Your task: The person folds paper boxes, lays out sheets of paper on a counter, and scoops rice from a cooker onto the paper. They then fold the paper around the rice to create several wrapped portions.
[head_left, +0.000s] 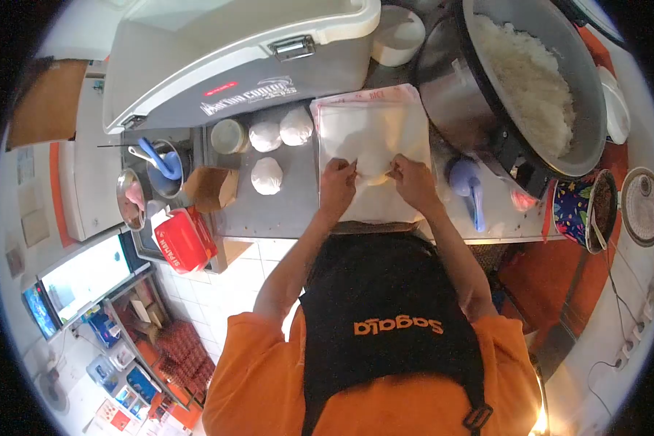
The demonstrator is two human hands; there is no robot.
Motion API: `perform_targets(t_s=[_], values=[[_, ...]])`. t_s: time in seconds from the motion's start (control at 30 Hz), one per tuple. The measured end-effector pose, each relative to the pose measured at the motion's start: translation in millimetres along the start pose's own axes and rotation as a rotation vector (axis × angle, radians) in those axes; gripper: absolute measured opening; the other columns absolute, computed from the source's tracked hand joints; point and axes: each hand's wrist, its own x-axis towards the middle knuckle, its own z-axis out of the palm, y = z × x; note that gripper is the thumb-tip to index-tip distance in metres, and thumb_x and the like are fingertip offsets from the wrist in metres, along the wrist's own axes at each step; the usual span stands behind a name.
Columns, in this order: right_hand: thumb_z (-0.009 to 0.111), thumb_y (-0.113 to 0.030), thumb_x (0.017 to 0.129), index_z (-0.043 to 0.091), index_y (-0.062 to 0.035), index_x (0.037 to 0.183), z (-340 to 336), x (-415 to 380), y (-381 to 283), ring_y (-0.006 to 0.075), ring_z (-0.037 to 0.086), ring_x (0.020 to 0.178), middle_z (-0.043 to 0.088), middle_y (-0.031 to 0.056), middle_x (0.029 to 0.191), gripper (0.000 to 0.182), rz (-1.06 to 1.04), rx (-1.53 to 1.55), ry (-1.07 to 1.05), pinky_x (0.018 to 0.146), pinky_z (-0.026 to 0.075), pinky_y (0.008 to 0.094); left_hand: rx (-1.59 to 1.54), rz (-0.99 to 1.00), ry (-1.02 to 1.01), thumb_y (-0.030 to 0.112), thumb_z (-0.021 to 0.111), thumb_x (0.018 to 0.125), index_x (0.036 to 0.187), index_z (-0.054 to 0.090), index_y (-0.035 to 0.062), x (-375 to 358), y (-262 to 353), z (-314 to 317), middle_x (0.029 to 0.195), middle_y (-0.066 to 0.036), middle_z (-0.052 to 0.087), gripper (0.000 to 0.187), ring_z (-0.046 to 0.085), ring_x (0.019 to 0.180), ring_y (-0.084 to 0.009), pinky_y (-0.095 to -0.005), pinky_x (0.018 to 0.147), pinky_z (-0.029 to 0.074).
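Note:
A stack of white wrapping paper [334,134] with red print along its far edge lies on the metal counter in front of me. Over it, my left hand [338,183] and my right hand [414,184] each pinch an edge of a thin pale sheet. Between the hands is a whitish mound, blurred and hard to tell from the paper, with a yellowish tint at its near edge. Left of the stack sit three round white wrapped bundles [267,176]. A blue rice scoop [469,189] rests to the right of the paper.
A big cooker pot [454,94] of white rice [527,80] stands at the right. A grey cooler box [327,69] borders the far side. At left are a round tub [228,136], a cardboard box [212,187], a red packet [185,240] and metal bowls [126,185]. A patterned container [572,207] stands far right.

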Motion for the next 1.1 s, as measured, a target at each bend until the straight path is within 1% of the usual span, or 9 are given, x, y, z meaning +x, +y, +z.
perform_targets(t_s=[0.13,0.23,0.33,0.47,0.67,0.77,0.93,1.07,1.1], values=[[0.076,-0.019,0.081,0.067,-0.0072,0.091,-26.9,-38.4,-30.4,0.0331,0.071,0.086,0.073,0.0092,0.087,0.018,-0.175,0.325,-0.023,0.074,0.055,0.0455,-0.999,-0.306,-0.151,0.029,0.064,0.095,0.130,0.059,0.0050,-38.2,19.2,-14.1,0.124,-0.020,0.062,0.042,0.064,0.107,-0.0350,-0.0440,0.089,0.055],[0.084,-0.014,0.070,0.068,-0.0093,0.093,-44.9,-55.7,-37.8,0.0314,0.067,0.097,0.073,0.0049,0.090,0.029,-0.339,0.498,-0.140,0.085,0.053,0.0432,-1.937,-0.969,-0.233,0.032,0.063,0.097,0.139,0.047,0.0003,-51.8,79.2,-58.2,0.131,-0.022,0.059,0.055,0.064,0.110,-0.0341,-0.0457,0.092,0.056],[0.089,-0.012,0.060,0.069,-0.0104,0.097,-51.7,-54.2,-48.4,0.0323,0.061,0.106,0.070,0.0035,0.095,0.042,-0.404,0.559,-0.160,0.096,0.048,0.0427,-1.721,-0.822,-0.500,0.032,0.053,0.104,0.135,0.047,-0.0040,-78.5,88.7,-77.4,0.117,-0.017,0.064,0.047,0.067,0.105,-0.0300,-0.0455,0.093,0.057],[0.090,-0.017,0.063,0.065,-0.0077,0.103,-45.4,-54.6,-51.7,0.0309,0.057,0.107,0.063,0.0078,0.103,0.048,-0.300,0.524,-0.117,0.095,0.045,0.0409,-1.560,-0.609,-0.515,0.025,0.068,0.097,0.134,0.048,-0.0022,-81.7,112.4,-106.3,0.118,-0.018,0.063,0.051,0.069,0.098,-0.0260,-0.0365,0.079,0.059],[0.085,-0.020,0.078,0.057,-0.0036,0.116,-68.9,-97.7,31.9,0.0357,0.059,0.106,0.061,0.0161,0.107,0.049,0.126,-0.237,0.484,0.092,0.046,0.0444,-0.634,-0.718,0.263,0.033,0.078,0.090,0.127,0.047,-0.0061,-22.1,6.7,-103.5,0.111,-0.020,0.065,0.063,0.065,0.095,-0.0261,-0.0374,0.082,0.053],[0.077,-0.016,0.086,0.055,-0.0002,0.117,-68.2,-113.1,73.9,0.0391,0.064,0.095,0.065,0.0162,0.096,0.042,0.397,-0.507,0.499,0.086,0.050,0.0458,-0.480,-0.616,0.233,0.038,0.075,0.091,0.134,0.040,-0.0107,2.8,-62.4,-68.5,0.119,-0.025,0.061,0.074,0.061,0.109,-0.0292,-0.0390,0.091,0.050],[0.070,-0.012,0.093,0.051,-0.0009,0.128,-88.3,-149.8,129.4,0.0385,0.068,0.095,0.069,0.0206,0.108,0.041,0.580,0.033,0.288,0.081,0.054,0.0464,-0.041,-0.423,0.078,0.048,0.066,0.094,0.142,0.044,-0.0049,3.9,-31.6,-103.8,0.129,-0.033,0.059,0.075,0.055,0.122,-0.0473,-0.0525,0.100,0.045],[0.051,-0.010,0.101,0.055,-0.0030,0.136,-159.3,-227.1,89.3,0.0282,0.069,0.095,0.069,0.0235,0.113,0.035,0.771,0.611,0.796,0.081,0.054,0.0419,0.224,-0.365,0.094,0.039,0.070,0.092,0.143,0.041,-0.0083,-1.2,43.9,-135.8,0.124,-0.034,0.061,0.075,0.059,0.117,-0.0477,-0.0518,0.100,0.047],[0.049,-0.010,0.102,0.058,-0.0013,0.131,-197.7,-224.7,64.7,0.0275,0.069,0.091,0.069,0.0226,0.111,0.031,0.836,0.125,0.871,0.078,0.054,0.0407,0.378,-0.208,0.133,0.035,0.073,0.091,0.145,0.040,-0.0064,-5.1,47.7,-132.9,0.129,-0.032,0.060,0.075,0.056,0.122,-0.0469,-0.0503,0.103,0.046]])
